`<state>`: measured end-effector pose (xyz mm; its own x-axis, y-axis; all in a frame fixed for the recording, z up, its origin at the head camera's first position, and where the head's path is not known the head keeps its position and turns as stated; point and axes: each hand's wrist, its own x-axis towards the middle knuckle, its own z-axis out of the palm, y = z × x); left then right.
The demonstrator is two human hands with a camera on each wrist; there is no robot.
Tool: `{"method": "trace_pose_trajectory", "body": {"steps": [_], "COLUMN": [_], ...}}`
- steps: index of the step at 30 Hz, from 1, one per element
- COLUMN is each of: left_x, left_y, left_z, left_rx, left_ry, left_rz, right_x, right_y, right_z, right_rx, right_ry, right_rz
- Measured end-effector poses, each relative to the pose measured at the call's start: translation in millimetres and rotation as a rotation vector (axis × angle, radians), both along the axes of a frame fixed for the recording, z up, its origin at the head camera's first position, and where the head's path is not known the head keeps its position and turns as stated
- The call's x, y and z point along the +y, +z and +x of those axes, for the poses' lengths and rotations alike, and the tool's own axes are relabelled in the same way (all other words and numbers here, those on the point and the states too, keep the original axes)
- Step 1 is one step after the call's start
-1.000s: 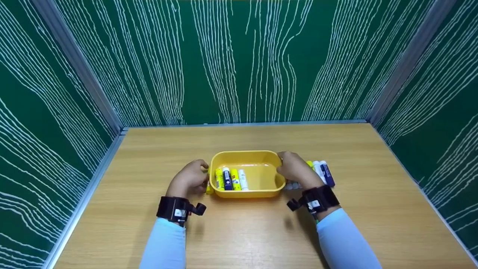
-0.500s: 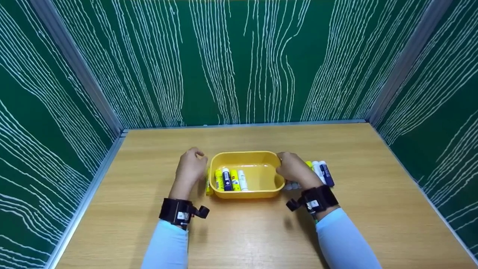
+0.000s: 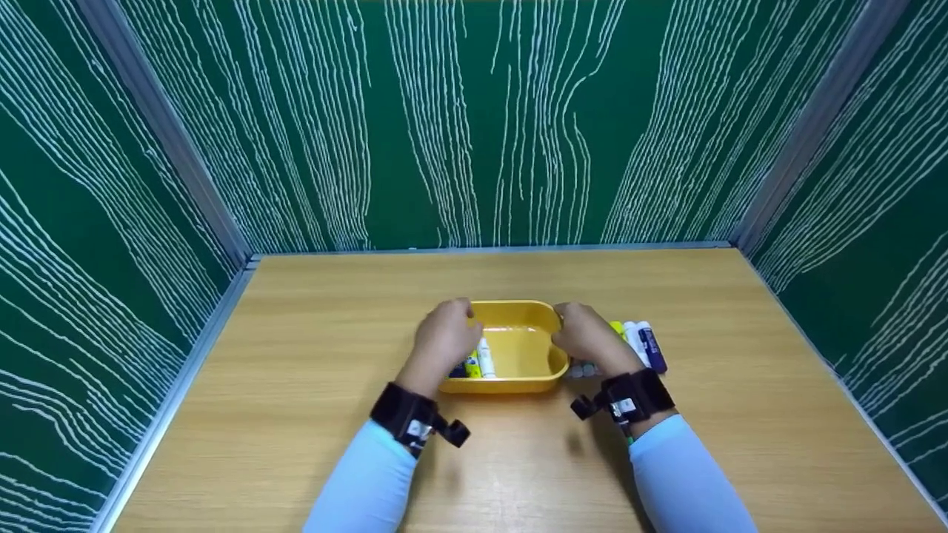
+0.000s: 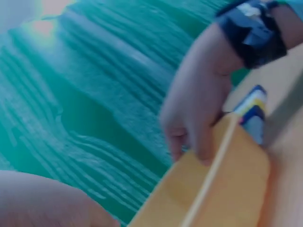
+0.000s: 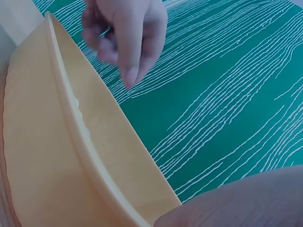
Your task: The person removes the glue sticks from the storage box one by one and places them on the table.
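A yellow plastic basin [image 3: 518, 386] sits on the wooden table, seen from above in the head view. My right hand [image 3: 585, 337] grips its right rim; in the left wrist view the thumb of that right hand [image 4: 196, 109] reaches inside the wall. My left hand [image 3: 448, 337] hovers over the basin's left part. The right wrist view shows this left hand [image 5: 130, 38] above the rim, fingers pointing down and loosely bent, nothing visible in them. Inside the basin lie a white glue stick [image 3: 485, 358], a yellow one [image 3: 472, 364] and a dark blue one, partly hidden by my left hand.
Right of the basin lie several more glue sticks, among them a dark blue one [image 3: 652, 349] and a white one [image 3: 635, 340], partly behind my right hand. Green walls [image 3: 474, 148] with white wavy lines enclose the wooden table [image 3: 311, 318] at the back and both sides.
My left hand has left the yellow glue stick outside the basin's left wall, risen and moved right over the basin. My right hand has kept its grip on the rim.
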<state>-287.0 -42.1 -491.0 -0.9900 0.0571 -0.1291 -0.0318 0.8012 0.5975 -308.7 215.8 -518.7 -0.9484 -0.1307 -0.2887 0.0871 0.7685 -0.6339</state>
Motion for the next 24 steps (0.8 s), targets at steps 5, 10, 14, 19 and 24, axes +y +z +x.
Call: {"method": "trace_pose_trajectory", "body": {"steps": [5,10,14,19,24], "left_x": [24.8,34.5,34.2,34.9,39.3], "left_y": [-8.4,-15.0,-21.9,-23.9,-22.6], "left_z": [-5.4,-6.0,-6.7,-6.6,-4.0], "left_rx": [-0.052,-0.009,0.044,0.037,-0.032], "left_ry": [-0.097,-0.171,-0.210,-0.218,-0.198], "left_rz": [-0.188,-0.302,-0.319,-0.279,-0.208], "right_x": [2.8,2.4,0.9,0.7,0.4], "right_y": [-0.3,-1.1,-1.2,-1.7,-1.4], "right_z": [0.0,0.0,-0.5,-2.5,-2.9], "right_rx": [0.011,0.033,0.044,0.045,0.023], "right_ry": [-0.006,0.009,0.024,0.027,0.020], "right_rz": [0.007,0.005,0.004,0.016,0.026]}}
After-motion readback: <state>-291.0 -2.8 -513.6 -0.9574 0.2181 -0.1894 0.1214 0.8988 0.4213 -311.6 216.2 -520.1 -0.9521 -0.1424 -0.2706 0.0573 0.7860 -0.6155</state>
